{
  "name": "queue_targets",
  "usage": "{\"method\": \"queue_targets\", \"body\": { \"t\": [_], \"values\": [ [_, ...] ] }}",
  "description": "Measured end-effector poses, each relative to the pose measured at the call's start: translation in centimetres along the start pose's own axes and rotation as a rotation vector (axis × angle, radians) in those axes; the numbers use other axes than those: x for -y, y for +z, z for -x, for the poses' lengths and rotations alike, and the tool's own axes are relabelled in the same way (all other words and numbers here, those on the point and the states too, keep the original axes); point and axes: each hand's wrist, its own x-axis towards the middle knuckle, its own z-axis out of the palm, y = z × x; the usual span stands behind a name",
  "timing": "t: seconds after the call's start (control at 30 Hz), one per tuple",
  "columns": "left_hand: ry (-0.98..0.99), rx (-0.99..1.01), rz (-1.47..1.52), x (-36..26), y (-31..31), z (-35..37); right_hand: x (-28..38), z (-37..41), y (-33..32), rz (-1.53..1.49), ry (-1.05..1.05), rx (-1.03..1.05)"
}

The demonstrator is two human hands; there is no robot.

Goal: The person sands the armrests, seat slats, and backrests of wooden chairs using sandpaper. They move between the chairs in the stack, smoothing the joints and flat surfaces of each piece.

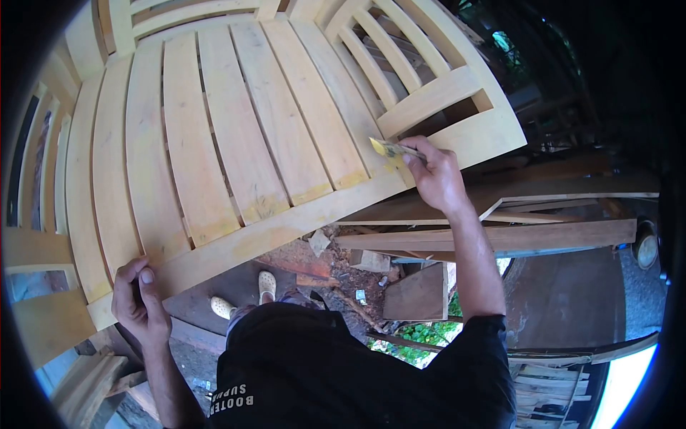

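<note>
A pale wooden bench (187, 143) with a slatted seat spreads out before me. My right hand (437, 175) grips a paintbrush (394, 149) with a yellow-coated tip, close over the seat's front right corner by the armrest (436, 104). Yellowish patches mark the slat ends along the front rail (271, 232). At the left end of that rail is my left hand (143, 304), its fingers curled and the thumb against them. Whatever those fingers hold, if anything, I cannot tell.
Boards (493, 239) lie stacked beneath and beyond my right arm. A brown panel (564, 300) stands farther right. Below the bench, debris covers the ground near my light clogs (266, 284). Wood pieces (89, 390) are piled at the lower left.
</note>
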Motion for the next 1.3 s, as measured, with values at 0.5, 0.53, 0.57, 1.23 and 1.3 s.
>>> {"method": "queue_targets", "body": {
  "t": [0.5,0.53,0.57,1.23,1.3],
  "values": [
    [0.001,-0.043,0.03,-0.5,0.2,-0.2,0.0,-4.2,-2.5,-0.277,0.132,0.001],
    [-0.002,-0.036,0.027,-0.5,0.0,-0.2,0.0,-5.1,-2.6,-0.273,0.107,-0.01],
    [-0.006,-0.03,0.022,-0.6,0.0,-0.2,0.1,-5.9,-2.6,-0.271,0.083,-0.019],
    [-0.236,-0.378,-0.072,0.6,-5.1,11.4,22.8,-22.3,7.7,-0.794,-0.428,0.541],
    [-0.424,-0.426,-0.052,4.9,-5.8,15.1,23.5,-23.6,9.3,-1.152,-0.39,0.533]
  ]
}}
